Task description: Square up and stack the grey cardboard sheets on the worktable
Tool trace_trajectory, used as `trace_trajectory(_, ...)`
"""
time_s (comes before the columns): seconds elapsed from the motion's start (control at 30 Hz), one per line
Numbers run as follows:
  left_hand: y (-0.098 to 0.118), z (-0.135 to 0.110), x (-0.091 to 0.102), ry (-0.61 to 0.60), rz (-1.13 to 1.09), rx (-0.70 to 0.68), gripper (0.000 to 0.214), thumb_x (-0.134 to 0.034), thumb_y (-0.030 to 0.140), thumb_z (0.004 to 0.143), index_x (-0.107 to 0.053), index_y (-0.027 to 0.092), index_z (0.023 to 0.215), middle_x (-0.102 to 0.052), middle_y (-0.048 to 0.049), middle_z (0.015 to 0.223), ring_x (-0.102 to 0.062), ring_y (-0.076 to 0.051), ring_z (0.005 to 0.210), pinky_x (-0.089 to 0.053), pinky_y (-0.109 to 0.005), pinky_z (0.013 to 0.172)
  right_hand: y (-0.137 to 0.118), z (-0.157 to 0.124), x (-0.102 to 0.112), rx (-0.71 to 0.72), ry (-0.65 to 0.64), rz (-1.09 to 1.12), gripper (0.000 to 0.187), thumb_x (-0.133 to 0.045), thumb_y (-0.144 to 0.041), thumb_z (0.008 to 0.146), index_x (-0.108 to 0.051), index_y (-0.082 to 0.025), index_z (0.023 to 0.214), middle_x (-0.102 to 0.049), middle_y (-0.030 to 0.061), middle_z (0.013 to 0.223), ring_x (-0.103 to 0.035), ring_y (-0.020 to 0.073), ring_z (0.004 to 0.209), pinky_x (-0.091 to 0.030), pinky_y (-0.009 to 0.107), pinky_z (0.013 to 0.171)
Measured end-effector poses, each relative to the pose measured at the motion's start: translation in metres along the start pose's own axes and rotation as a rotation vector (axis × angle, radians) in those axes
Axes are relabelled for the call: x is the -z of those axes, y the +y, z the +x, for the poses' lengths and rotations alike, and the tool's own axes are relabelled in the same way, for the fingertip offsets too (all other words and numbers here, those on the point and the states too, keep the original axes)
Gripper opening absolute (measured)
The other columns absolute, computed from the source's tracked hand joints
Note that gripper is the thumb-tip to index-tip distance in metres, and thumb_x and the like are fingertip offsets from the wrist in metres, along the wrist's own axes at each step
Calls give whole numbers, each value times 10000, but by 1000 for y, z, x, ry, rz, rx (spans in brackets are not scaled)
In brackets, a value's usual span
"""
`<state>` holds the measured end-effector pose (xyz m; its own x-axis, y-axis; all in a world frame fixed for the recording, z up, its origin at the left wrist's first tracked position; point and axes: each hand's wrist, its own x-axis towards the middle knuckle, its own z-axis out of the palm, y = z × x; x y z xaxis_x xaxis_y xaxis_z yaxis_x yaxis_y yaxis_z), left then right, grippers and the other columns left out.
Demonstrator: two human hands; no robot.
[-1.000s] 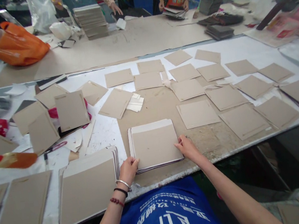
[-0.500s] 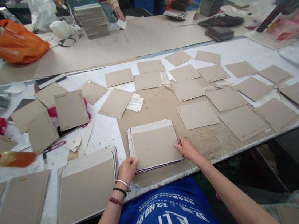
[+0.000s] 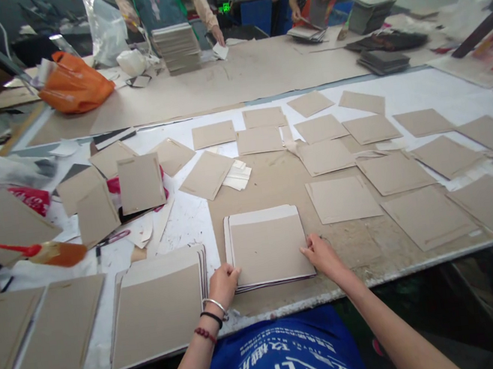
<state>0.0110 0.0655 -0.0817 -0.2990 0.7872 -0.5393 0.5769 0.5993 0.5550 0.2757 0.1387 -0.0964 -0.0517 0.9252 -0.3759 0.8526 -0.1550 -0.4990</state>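
A small stack of grey-brown cardboard panels [image 3: 267, 248] with pale margins and dark edges lies flat in front of me at the table's near side. My left hand [image 3: 226, 284] pinches its lower left corner, wearing a silver bangle and dark bands at the wrist. On the opposite side, my right hand [image 3: 322, 254] grips the right edge with thumb and bent fingers. Left of these hands rests a larger pile of similar panels [image 3: 163, 310]. A single cardboard piece [image 3: 343, 199] with a yellowish strip along its lower edge lies just beyond my right hand.
Many loose cardboard pieces spread over the right side [image 3: 427, 215]. At left lie a glue bottle [image 3: 58, 254] with a red nozzle and paper scraps. Across the far table are an orange bag [image 3: 74, 86], a tall stack of boards [image 3: 176, 49] and two people working.
The whole view has shifted, so the table contents appear further right and slightly lower. Both hands keep their hold on the stack. At the far right, a person's dark sheet has been lowered.
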Motion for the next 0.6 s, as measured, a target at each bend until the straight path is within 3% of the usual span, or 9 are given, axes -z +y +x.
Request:
trace_trajectory(0.27, -2, 1, 2, -47, -17, -24, 249, -451, 345, 721, -433, 219, 507, -516, 21, 408, -542, -177, 467, -357, -273, 536, -5, -3, 2, -28, -6, 16, 195, -592, -125, 754, -415, -206, 741, -478, -25, 640, -478, 154, 621, -308, 230, 566)
trace_trajectory(0.6, 4, -1, 4, -61, 33, 52, 234, -465, 327, 735, -445, 214, 531, -540, 27, 429, -570, -164, 486, -380, -251, 533, -7, -6, 4, -29, -23, 4, 191, -588, -117, 777, -418, -202, 755, -483, -12, 650, -472, 163, 638, -287, 241, 580)
